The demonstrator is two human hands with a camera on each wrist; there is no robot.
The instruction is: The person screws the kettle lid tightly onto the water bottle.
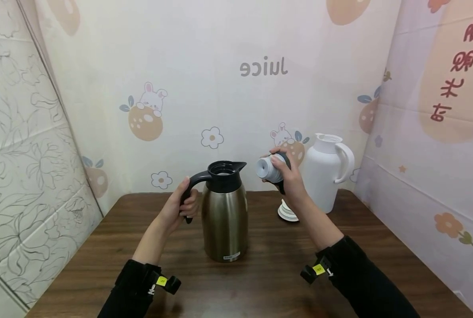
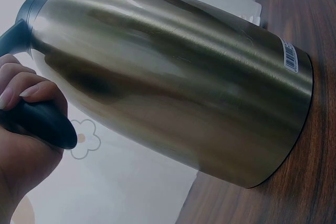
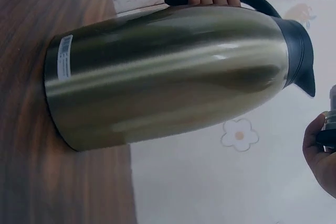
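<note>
A bronze-coloured metal vacuum jug (image 1: 225,221) with a black collar and spout stands upright on the table, its mouth uncovered. My left hand (image 1: 179,206) grips the black handle (image 1: 198,178) on its left side; in the left wrist view the fingers (image 2: 39,92) curl round the handle's lower end. To the right of the spout, my right hand (image 1: 292,179) holds a stopper (image 1: 269,169) in the air, apart from the jug. Its pale grey plug points left, and its black top lies in the hand. Only part of this grasp shows at the edge of the right wrist view.
Behind my right forearm stands a white jug (image 1: 321,170) with a handle on its right. A small white lid-like piece (image 1: 287,213) lies on the table beside it. The dark wooden table (image 1: 256,282) meets patterned cloth walls (image 1: 220,101) at the back and sides.
</note>
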